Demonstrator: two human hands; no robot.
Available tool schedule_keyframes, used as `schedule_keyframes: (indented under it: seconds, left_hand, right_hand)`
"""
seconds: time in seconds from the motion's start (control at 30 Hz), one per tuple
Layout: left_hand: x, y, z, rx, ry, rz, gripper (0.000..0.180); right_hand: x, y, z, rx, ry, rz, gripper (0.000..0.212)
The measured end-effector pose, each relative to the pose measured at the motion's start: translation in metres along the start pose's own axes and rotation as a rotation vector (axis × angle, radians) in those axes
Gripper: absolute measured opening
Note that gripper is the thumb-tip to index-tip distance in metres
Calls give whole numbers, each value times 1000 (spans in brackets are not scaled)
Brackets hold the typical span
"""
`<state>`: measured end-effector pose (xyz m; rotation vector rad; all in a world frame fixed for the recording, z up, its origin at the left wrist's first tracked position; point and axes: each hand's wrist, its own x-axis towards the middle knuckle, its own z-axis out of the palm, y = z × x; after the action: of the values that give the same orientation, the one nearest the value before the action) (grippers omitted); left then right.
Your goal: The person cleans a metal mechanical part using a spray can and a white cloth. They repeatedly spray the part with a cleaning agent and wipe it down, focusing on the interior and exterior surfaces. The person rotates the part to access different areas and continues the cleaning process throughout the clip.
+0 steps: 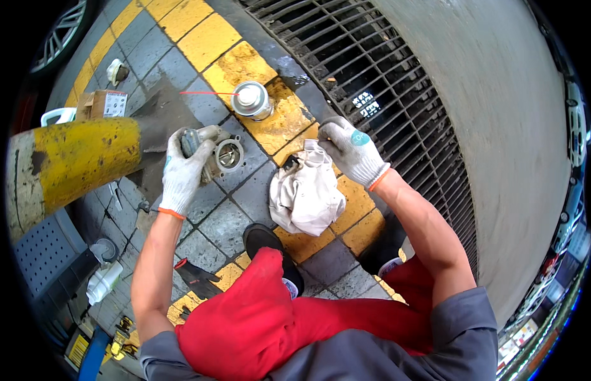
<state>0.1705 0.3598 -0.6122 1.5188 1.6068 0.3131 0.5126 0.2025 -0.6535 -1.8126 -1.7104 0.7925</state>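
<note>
My left hand (pixel 180 171), in a white knit glove with an orange cuff, is wrapped round a metal throttle body (pixel 239 155). The throttle body's round bore, with a plate across it, faces up. My right hand (pixel 354 149), gloved alike, is closed with its fingertips at the top of a crumpled whitish cloth (pixel 308 197). The cloth hangs between my hands, above the tiles. Beyond them a spray can (pixel 252 101) with a white cap and a thin red straw stands upright on the yellow tiles.
A yellow-painted post (pixel 86 155) juts in at left, near a cardboard box (pixel 107 105). A drain grate (pixel 397 95) runs along the right. At lower left are a grey perforated plastic piece (pixel 46 254), a white bottle (pixel 104 282) and a dark glove (pixel 198 279).
</note>
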Motion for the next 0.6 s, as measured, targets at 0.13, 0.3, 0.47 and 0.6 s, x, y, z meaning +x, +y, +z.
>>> schedule_keyframes:
  seconds: [0.13, 0.3, 0.47, 0.6]
  left_hand:
    - [3, 4, 8, -9, 3, 21, 70]
    - [12, -6, 9, -98, -48, 16, 69]
    - [8, 3, 8, -85, -49, 11, 66]
    - [3, 11, 10, -66, -56, 30, 62]
  right_hand:
    - [3, 8, 9, -141, -37, 177, 31]
    - [4, 11, 29, -284, -243, 298, 21]
    - [-14, 6, 20, 119, -32, 83, 17]
    - [-22, -8, 9, 469, -3, -154, 12]
